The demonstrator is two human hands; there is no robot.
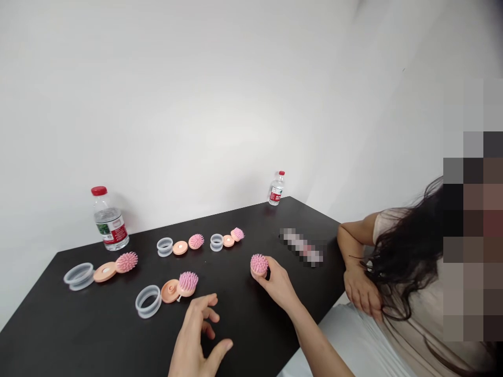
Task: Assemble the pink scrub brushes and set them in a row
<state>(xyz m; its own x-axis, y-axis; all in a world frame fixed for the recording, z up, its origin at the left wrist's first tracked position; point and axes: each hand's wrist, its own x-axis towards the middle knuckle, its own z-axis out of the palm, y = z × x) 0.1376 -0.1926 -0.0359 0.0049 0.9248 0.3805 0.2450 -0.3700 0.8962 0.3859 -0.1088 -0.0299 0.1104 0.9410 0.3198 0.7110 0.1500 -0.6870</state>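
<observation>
"What are your hands doing?"

"My right hand pinches a round pink-bristled scrub brush between thumb and fingers, bristles up, over the black table, right of centre. I can't tell whether its base touches the tabletop. My left hand, to the left and nearer, is half open, thumb apart from loosely curled fingers, holding nothing."

"How is that brush best held?"

"Lightly by the peach base, I'd judge, fingertips below the bristles so none bend, and level so it doesn't tip."

"How many of each thing are there?"

"Five brushes: mine, plus four to its left. Four translucent rings and four flat peach discs, set in four rows: ring, disc, brush, left to right. Two red-capped water bottles, one far left, one far and right of centre. One blurred item lies to my brush's right. One other person sits at the right."
</observation>
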